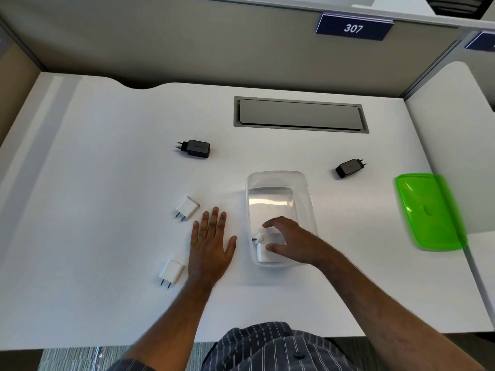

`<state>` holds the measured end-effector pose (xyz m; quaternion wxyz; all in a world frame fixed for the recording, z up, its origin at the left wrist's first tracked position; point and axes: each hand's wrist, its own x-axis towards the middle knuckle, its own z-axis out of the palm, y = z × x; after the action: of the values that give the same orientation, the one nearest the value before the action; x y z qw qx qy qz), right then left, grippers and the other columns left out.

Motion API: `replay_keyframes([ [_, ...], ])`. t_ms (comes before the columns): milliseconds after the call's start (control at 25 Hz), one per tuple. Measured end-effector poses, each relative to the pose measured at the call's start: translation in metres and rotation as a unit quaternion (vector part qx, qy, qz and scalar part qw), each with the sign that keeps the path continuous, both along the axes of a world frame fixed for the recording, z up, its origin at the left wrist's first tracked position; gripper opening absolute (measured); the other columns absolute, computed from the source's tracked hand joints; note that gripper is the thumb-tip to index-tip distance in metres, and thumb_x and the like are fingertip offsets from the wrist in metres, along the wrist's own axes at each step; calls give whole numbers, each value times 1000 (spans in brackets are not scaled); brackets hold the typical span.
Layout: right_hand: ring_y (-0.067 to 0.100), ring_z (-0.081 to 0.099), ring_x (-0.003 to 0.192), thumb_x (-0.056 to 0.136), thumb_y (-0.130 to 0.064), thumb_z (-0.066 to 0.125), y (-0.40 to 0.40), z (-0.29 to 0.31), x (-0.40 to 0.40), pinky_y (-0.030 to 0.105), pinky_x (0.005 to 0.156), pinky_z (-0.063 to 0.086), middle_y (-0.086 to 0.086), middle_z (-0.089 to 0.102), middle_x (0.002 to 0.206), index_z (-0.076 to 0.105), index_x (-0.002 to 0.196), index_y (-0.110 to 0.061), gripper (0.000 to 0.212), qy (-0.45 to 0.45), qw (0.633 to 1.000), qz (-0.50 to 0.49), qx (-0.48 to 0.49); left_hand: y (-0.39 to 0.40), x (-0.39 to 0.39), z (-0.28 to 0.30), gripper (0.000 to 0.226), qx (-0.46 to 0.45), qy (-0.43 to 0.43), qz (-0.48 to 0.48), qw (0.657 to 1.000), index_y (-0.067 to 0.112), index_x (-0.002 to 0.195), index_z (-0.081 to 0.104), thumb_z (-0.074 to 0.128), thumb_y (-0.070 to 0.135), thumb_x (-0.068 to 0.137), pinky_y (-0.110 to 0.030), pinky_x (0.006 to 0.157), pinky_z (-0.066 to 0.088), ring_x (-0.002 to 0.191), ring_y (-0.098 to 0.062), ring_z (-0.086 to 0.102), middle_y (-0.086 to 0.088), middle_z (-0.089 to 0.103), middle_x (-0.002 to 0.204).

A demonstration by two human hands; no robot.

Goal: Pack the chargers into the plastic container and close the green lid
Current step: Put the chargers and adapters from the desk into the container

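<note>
White table (107, 183), bounded at the back by a grey partition (187, 44) bearing a blue tag (353, 27) numbered 307. Grey cable hatch (300, 115) set into the far middle of the table.

Green lid (431, 211): lying flat at the right edge of the table, well apart from the container, blurred.

Clear plastic container (278, 194): open, at the table's centre, long axis running away from the person. One white charger (263, 250) inside at its near end.

Left hand (210, 245): flat on the table, palm down, fingers spread, holding nothing, just left of the container.

Right hand (289, 239): inside the container, fingers loosely opened around the white charger, thumb touching it; whether it grips cannot be told.

Black charger (195, 148): far left of the container, prongs pointing left.

Second black charger (348, 168): right of the container, prongs pointing right.

Two white plugs on the table: one (187, 207) beside the left fingertips, one (171, 271) beside the left wrist, prongs toward the person.
</note>
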<state>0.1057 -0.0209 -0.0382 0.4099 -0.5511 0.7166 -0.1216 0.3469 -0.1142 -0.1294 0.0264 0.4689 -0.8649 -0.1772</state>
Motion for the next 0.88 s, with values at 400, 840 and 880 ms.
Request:
replay_keyframes([
  [400, 14, 53, 95, 92, -27, 69, 4, 39, -62, 20, 77, 46, -8, 55, 107, 57, 119, -23, 29, 64, 944, -190, -263, 1, -1, 0, 73, -11, -5, 2, 1000, 24, 165, 8, 35, 52, 102, -49, 130, 11, 161, -21, 1, 0, 4, 174],
  [840, 45, 43, 128, 86, -29, 72, -11, -18, -203, 47, 104, 38, 15, 34, 146, 41, 145, -17, 67, 148, 933, -318, -79, 4, -7, 3, 73, -23, -23, 13, 999, 25, 164, 14, 36, 51, 100, -48, 129, 13, 160, -20, 7, 3, 10, 173],
  [880, 47, 41, 130, 86, -29, 72, -15, -21, -212, 48, 105, 38, 16, 31, 150, 39, 147, -17, 70, 162, 932, -315, -78, 4, -7, 2, 73, -24, -27, 14, 999, 26, 164, 14, 35, 52, 100, -49, 129, 14, 161, -19, 7, 3, 9, 174],
])
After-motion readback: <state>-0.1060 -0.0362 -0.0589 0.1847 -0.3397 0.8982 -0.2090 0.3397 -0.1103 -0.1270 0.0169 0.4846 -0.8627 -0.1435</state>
